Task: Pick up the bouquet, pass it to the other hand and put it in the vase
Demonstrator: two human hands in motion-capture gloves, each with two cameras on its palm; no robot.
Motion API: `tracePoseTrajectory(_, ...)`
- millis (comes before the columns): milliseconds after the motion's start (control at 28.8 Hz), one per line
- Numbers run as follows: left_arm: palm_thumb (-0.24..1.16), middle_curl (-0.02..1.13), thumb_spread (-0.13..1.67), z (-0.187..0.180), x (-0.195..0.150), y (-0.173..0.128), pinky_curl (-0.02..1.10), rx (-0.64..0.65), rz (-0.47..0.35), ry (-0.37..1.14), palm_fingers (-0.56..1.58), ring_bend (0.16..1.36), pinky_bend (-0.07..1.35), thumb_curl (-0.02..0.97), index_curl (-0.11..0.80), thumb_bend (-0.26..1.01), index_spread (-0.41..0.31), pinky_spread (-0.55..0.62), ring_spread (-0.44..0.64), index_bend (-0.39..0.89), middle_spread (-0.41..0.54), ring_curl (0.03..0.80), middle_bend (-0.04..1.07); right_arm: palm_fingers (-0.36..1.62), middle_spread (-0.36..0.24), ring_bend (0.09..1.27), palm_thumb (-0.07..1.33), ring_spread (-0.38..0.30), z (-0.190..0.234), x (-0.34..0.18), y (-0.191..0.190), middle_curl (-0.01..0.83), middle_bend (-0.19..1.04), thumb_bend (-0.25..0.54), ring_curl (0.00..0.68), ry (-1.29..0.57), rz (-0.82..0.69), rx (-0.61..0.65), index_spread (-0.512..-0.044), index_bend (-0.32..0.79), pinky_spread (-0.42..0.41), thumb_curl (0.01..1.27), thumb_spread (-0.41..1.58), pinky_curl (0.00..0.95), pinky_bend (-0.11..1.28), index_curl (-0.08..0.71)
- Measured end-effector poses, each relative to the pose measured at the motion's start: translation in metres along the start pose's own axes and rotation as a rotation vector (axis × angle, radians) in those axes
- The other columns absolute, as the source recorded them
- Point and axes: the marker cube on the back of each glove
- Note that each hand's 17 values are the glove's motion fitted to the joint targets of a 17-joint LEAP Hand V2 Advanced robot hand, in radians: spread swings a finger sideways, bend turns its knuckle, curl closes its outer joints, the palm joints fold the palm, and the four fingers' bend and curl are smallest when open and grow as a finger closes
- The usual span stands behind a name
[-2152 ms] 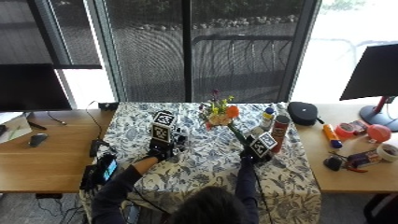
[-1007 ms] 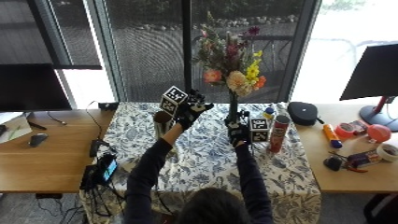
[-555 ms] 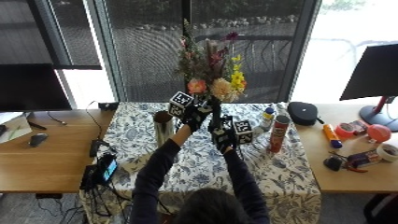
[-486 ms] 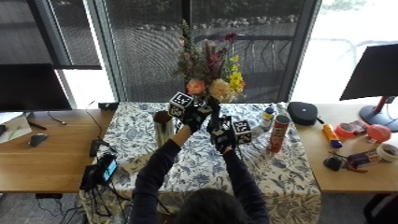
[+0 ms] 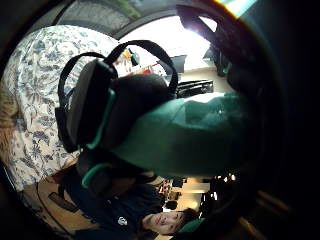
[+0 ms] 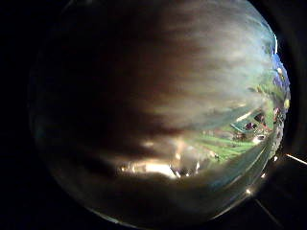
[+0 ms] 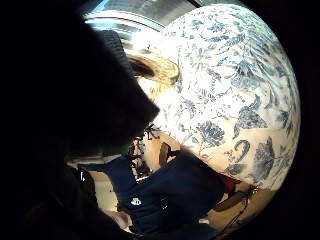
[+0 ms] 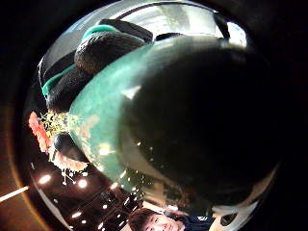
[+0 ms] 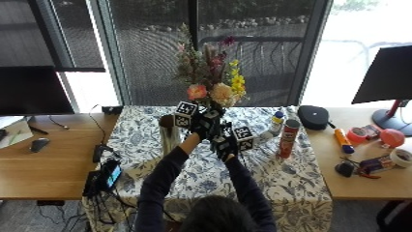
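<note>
The bouquet (image 9: 209,79) of pink, peach, yellow and purple flowers stands upright in the air over the middle of the table. My left hand (image 9: 201,123) grips its stem just under the blooms. Right below it, my right hand (image 9: 225,142) holds the lower end of the stem. In the right thumb side palm view the wrapped stem (image 8: 101,130) fills the picture, with the left hand's fingers (image 8: 106,48) curled round it. The left little finger side palm view shows the right hand (image 5: 115,105) against the wrap (image 5: 190,130). The tall metallic vase (image 9: 169,137) stands on the tablecloth, left of both hands.
A blue-and-white floral cloth (image 9: 283,169) covers the table. A red can (image 9: 287,137) and a small bottle (image 9: 276,123) stand right of the hands, a black round case (image 9: 313,116) behind them. Small items lie on the right desk (image 9: 367,159), a phone (image 9: 106,174) at the cloth's left edge.
The bouquet was lifted off the table by the right hand and carried left. The left hand rose to meet it, and now both hands hold the stem.
</note>
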Motion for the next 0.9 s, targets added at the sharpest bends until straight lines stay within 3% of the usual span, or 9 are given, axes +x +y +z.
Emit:
tracePoseTrajectory(174, 0.83, 0.46, 0.94, -0.002, -0.010, -0.010, 0.33, 0.042, 0.000, 0.010, 1.02, 0.58, 0.30, 0.474, 0.385, 0.01, -0.126, -0.12, -0.17, 0.23, -0.124, 0.316, 0.37, 1.10, -0.231, 0.58, 1.18, -0.275, 0.000, 0.011, -0.010, 0.639, 0.48, 0.005, 0.502, -0.004, -0.019, -0.006, -0.256, 0.25, -0.034, 0.36, 1.18, 0.296, 0.15, 0.596)
tracePoseTrajectory(417, 0.88, 0.51, 0.95, -0.014, -0.037, -0.037, 0.35, 0.074, -0.050, -0.002, 1.12, 0.59, 0.21, 0.502, 0.436, 0.00, -0.184, -0.18, -0.23, 0.25, -0.179, 0.364, 0.43, 1.10, -0.231, 0.57, 1.18, -0.275, 0.006, 0.007, -0.002, 0.644, 0.47, -0.005, 0.503, 0.003, 0.003, -0.014, -0.263, 0.24, -0.035, 0.36, 1.18, 0.296, 0.15, 0.604)
tracePoseTrajectory(729, 0.89, 0.56, 1.04, -0.008, -0.011, -0.014, 0.36, 0.060, -0.076, -0.056, 1.08, 0.60, 0.14, 0.502, 0.487, -0.01, -0.207, -0.17, -0.26, 0.24, -0.217, 0.408, 0.47, 1.09, -0.229, 0.55, 1.18, -0.279, 0.010, 0.020, -0.015, 0.646, 0.46, -0.008, 0.498, 0.001, -0.008, -0.019, -0.268, 0.23, -0.028, 0.35, 1.18, 0.294, 0.14, 0.612)
tracePoseTrajectory(903, 0.89, 0.58, 1.12, -0.018, -0.008, -0.024, 0.37, 0.109, -0.047, -0.076, 1.10, 0.63, 0.17, 0.483, 0.509, -0.01, -0.222, -0.18, -0.27, 0.23, -0.235, 0.431, 0.47, 1.06, -0.235, 0.54, 1.19, -0.281, 0.012, 0.014, -0.010, 0.640, 0.45, -0.005, 0.494, 0.004, -0.006, -0.033, -0.273, 0.20, -0.024, 0.36, 1.17, 0.286, 0.14, 0.607)
